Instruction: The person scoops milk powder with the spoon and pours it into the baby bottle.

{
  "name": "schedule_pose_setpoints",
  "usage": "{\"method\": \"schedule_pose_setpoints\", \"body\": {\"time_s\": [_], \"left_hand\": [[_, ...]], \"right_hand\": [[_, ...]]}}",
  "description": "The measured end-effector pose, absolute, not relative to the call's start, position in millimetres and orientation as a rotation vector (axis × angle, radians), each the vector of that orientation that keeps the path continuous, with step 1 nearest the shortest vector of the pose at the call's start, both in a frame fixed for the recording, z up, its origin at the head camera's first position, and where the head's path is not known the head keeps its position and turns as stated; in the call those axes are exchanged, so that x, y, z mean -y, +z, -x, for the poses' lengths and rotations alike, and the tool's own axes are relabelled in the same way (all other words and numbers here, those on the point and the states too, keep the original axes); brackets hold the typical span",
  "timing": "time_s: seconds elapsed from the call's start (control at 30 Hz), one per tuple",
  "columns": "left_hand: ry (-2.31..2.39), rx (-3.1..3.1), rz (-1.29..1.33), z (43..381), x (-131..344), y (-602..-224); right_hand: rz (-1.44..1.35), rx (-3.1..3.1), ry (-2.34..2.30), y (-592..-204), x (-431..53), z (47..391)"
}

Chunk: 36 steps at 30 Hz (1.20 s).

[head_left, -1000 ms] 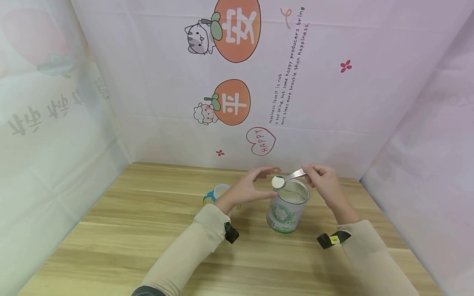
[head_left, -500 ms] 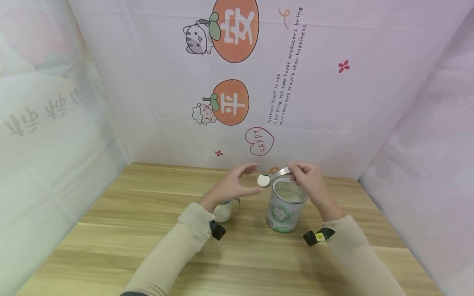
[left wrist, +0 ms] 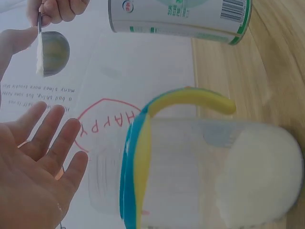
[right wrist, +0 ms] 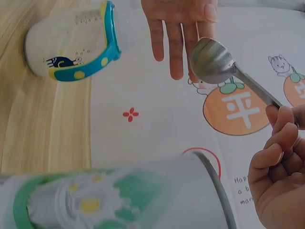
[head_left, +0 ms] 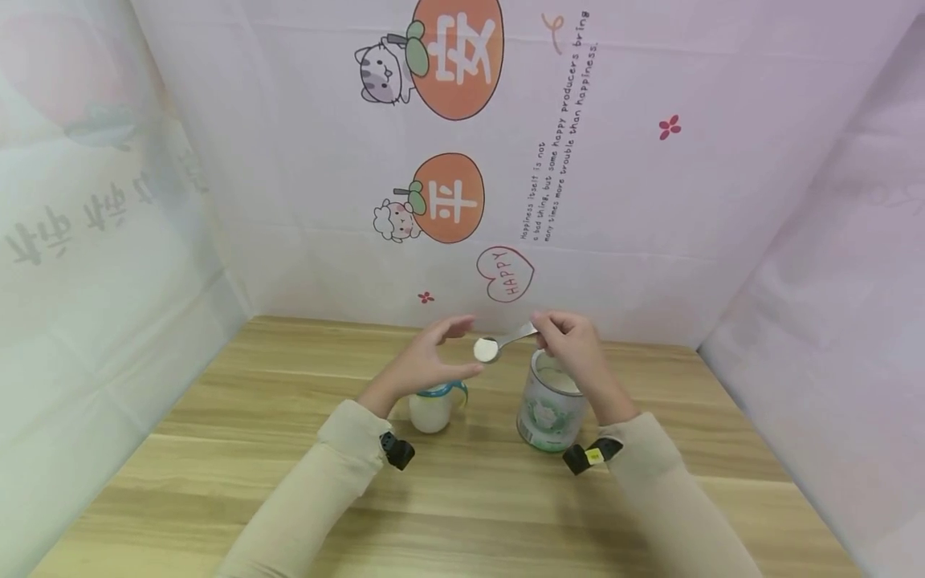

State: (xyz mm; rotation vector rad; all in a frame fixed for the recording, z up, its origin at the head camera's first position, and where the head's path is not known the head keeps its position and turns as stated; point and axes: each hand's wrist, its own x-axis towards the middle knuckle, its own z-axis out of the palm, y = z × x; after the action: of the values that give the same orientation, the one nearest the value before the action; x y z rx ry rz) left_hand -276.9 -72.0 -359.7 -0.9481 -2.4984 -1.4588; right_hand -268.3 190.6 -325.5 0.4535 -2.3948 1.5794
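Observation:
My right hand (head_left: pixel 578 353) pinches the handle of a metal measuring spoon (head_left: pixel 518 332), its round bowl heaped with white powder (head_left: pixel 486 350). Around that bowl, my left hand (head_left: pixel 422 365) is held with fingers spread and thumb apart; whether the thumb touches the spoon, I cannot tell. Below the left hand stands a clear baby bottle (left wrist: pixel 257 176) with a blue and yellow handled collar and white powder inside. Its top is hidden by the hand in the head view. An open milk powder can (head_left: pixel 551 413) stands under my right hand, with powder inside.
The wooden table (head_left: pixel 462 514) carries the bottle and the can, with a gap between them. A white printed cloth (head_left: pixel 614 265) rises behind the table's back edge, and pale cloth hangs on both sides.
Both hands have moved left together, bringing the loaded spoon from over the can to near the bottle. The bottle's body and handle now show below the left hand.

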Motion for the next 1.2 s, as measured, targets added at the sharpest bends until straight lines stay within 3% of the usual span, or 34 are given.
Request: {"method": "schedule_pose_setpoints", "body": {"time_s": [1.2], "left_hand": [[-1.563,2.606,0.802,272,122,-417]], "right_hand": [[-0.699,2.238,1.379,-351,-126,271]]}}
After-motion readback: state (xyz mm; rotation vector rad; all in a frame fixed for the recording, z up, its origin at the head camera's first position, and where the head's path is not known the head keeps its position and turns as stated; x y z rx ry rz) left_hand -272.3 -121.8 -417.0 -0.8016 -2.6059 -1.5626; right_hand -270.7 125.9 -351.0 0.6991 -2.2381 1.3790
